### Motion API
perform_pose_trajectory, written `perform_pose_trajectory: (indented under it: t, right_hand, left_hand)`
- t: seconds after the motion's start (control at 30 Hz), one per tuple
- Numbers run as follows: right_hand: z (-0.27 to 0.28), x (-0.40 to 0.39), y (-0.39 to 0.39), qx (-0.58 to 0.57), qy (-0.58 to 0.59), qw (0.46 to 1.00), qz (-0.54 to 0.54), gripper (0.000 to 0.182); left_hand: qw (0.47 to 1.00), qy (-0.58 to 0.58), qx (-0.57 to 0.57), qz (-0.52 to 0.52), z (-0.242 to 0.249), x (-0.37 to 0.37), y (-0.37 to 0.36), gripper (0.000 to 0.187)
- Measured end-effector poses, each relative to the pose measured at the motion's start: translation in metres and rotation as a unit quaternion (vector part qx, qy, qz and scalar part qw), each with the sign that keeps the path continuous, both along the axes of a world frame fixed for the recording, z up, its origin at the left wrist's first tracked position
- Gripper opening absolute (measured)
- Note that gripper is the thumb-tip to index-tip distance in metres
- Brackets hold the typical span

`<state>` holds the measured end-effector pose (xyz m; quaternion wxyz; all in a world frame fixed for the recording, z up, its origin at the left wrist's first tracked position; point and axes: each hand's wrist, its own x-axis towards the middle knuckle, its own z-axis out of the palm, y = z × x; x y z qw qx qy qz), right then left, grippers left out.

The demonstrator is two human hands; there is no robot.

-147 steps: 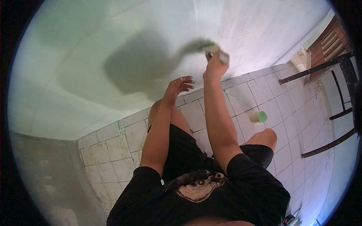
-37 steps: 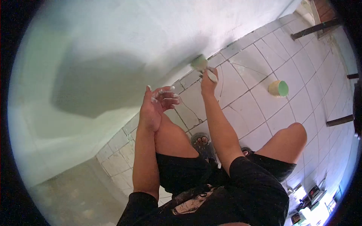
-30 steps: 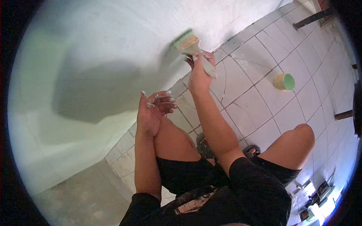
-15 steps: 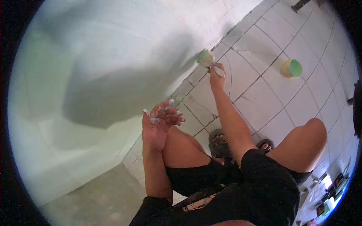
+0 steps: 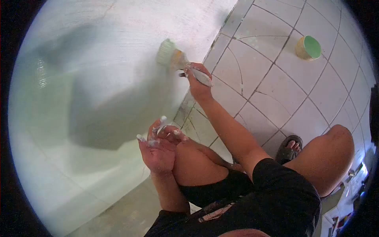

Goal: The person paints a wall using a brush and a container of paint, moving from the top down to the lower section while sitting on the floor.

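Observation:
A paintbrush with pale green bristles (image 5: 166, 51) is in my right hand (image 5: 199, 81), fingers wrapped round its whitish handle. Its bristles press against the wall (image 5: 114, 51), above where wall and floor meet. My left hand (image 5: 160, 148) rests palm up by my knee, empty, its fingers loosely bent and apart. White paint coats several of its fingertips. A small cup (image 5: 312, 48), green inside and yellowish outside, stands on the tiled floor to the right of the brush.
Pale tiles (image 5: 256, 59) with dark joints and some cracks cover the floor. A grey bare patch (image 5: 122, 211) lies at lower left. My sandalled foot (image 5: 290, 149) is on the tiles. Various items crowd the far lower right edge.
My right hand has moved the brush up and left, from the wall's foot onto the wall face. My left hand has shifted slightly down and left. The view has also shifted.

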<state>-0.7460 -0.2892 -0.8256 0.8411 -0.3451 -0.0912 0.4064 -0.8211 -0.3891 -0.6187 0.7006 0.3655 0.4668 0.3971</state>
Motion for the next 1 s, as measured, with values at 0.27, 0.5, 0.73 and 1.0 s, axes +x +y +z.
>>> perform_pose_trajectory:
  t: [0.27,0.5,0.73,1.0]
  right_hand:
    - [-0.104,0.019,-0.009,-0.215,-0.007,0.975,0.053,0.021]
    - [-0.12,0.032,-0.004,-0.237,-0.182,0.954,0.011,0.018]
    - [-0.025,0.021,0.001,-0.077,0.031,0.996,0.015,0.007]
    - [-0.084,0.008,-0.006,-0.134,-0.049,0.99,0.001,0.015]
  left_hand:
    - [0.999,0.01,-0.027,0.019,-0.005,0.011,0.012,0.063]
    - [0.744,0.604,0.131,-0.252,-0.002,0.051,0.05,0.044]
    - [0.675,0.635,-0.035,-0.374,-0.026,0.034,0.059,0.046]
    - [0.639,0.683,-0.053,-0.351,-0.029,0.029,0.061,0.046]
